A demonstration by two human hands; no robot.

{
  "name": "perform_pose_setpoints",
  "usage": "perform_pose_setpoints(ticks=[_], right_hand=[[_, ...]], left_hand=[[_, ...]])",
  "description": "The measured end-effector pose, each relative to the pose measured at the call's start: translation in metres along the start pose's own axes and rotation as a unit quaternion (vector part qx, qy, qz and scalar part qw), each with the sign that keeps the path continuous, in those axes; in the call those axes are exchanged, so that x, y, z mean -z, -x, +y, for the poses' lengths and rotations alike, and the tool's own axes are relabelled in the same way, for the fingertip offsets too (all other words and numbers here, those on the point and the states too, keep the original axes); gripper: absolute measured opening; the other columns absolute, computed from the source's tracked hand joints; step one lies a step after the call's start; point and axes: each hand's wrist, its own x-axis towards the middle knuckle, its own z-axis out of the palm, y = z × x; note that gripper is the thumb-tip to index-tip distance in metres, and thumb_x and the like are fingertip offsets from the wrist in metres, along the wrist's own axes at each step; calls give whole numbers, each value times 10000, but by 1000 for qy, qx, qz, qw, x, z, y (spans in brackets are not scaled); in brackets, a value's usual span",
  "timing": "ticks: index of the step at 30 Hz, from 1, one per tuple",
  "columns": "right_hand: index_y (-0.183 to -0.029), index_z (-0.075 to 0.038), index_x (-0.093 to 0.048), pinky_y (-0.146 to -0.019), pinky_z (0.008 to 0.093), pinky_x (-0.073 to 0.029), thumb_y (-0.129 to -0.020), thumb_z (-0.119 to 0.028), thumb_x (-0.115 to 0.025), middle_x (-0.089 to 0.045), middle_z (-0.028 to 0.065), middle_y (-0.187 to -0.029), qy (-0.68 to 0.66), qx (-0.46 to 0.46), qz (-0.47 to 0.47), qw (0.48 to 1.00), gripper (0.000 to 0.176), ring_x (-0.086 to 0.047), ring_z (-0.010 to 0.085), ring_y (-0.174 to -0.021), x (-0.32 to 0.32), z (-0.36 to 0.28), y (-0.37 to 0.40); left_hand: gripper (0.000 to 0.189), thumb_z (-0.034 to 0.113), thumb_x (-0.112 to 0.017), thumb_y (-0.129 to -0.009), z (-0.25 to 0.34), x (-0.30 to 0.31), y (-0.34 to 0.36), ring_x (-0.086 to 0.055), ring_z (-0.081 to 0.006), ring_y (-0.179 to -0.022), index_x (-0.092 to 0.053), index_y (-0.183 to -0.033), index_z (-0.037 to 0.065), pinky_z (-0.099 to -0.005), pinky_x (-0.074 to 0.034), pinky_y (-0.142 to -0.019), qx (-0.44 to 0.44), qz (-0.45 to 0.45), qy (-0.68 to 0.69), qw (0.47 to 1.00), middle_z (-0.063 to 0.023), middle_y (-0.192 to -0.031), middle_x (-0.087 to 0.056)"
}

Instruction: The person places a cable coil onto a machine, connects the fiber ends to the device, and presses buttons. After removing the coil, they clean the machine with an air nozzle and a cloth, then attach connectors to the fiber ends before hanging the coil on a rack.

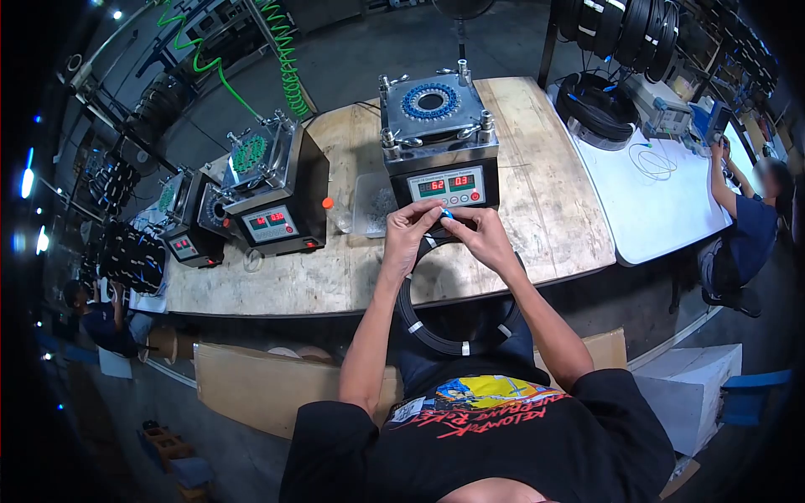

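Observation:
My left hand (412, 230) and my right hand (482, 235) meet in front of the nearest machine (444, 155), fingertips pinched on a small blue connector (446, 215). Below them a coil of black cable (430, 339) with white ties hangs over the table's front edge and my lap. Red digits glow on the machine's front panel, and a ring of blue connectors (430, 101) sits on its metal top plate. Left of the machine lies a clear tray (369, 220) with small clear pieces in it.
Two more machines (272, 189) (186, 220) stand on the wooden table (537, 184) at the left, near an orange cap (328, 203). Green coiled hoses hang above. Black cable coils (597, 109) lie on a white table (646, 193) at the right. People sit at far left and far right.

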Motion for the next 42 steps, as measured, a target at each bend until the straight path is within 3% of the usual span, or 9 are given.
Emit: perform_pose_setpoints(ticks=[7, 11, 17, 25, 34, 40, 42], right_hand=[[-1194, 37, -744, -809, 328, -569, -964, -183, -727, -797, 183, -1016, -5, -20, -18, 1000, 319, -757, 175, -892, 2, -1, -2], [-1193, 36, -746, -808, 332, -569, -962, -182, -731, -797, 184, -1018, 10, 6, -11, 1000, 318, -757, 174, -897, 2, -1, -2], [-1189, 24, -755, -812, 340, -567, -959, -186, -733, -797, 188, -1015, -30, -23, -20, 999, 312, -760, 176, -907, 2, 2, -1], [-1185, 26, -758, -794, 337, -569, -971, -188, -722, -800, 174, -985, 16, -31, -14, 999, 305, -752, 162, -887, 4, 5, -2], [-1176, 60, -751, -756, 296, -568, -988, -163, -707, -797, 128, -925, -37, -34, -12, 999, 295, -732, 126, -847, 4, 5, -1], [-1165, 69, -753, -771, 294, -563, -983, -159, -716, -786, 114, -904, -74, -32, -7, 997, 294, -717, 125, -829, 4, 8, 0], [-1156, 68, -758, -779, 292, -556, -980, -157, -720, -783, 112, -899, -87, -30, -1, 996, 288, -704, 124, -830, 4, 7, 2]], left_hand=[[175, 40, -745, -960, 8, -4, 3, -696, -122, -1039, -797, -1125, 15, -265, -542, -951, -99, 7, -137, 986, -88, -1111, -781], [181, 19, -738, -957, 10, -4, 1, -701, -126, -1036, -798, -1128, 15, -264, -545, -947, -99, 1, -161, 982, -96, -1111, -783], [196, -7, -728, -951, 9, -3, 2, -714, -146, -1046, -795, -1134, 10, -277, -556, -950, -121, -11, -187, 975, -111, -1122, -780], [201, -25, -713, -950, 15, -7, 0, -720, -162, -1053, -795, -1131, 5, -287, -560, -949, -171, -28, -285, 943, -130, -1124, -777], [223, 6, -681, -996, 7, -10, 3, -676, -153, -1085, -760, -1205, -6, -278, -532, -958, -133, -40, -237, 961, -106, -1183, -731], [235, 7, -609, -1020, 22, -8, 7, -703, -209, -1093, -746, -1210, -12, -311, -534, -982, -161, -81, -327, 928, -139, -1193, -734], [230, 33, -603, -1027, 35, -14, 10, -707, -221, -1055, -741, -1204, -16, -320, -540, -948, -184, -40, -334, 924, -134, -1182, -732]])
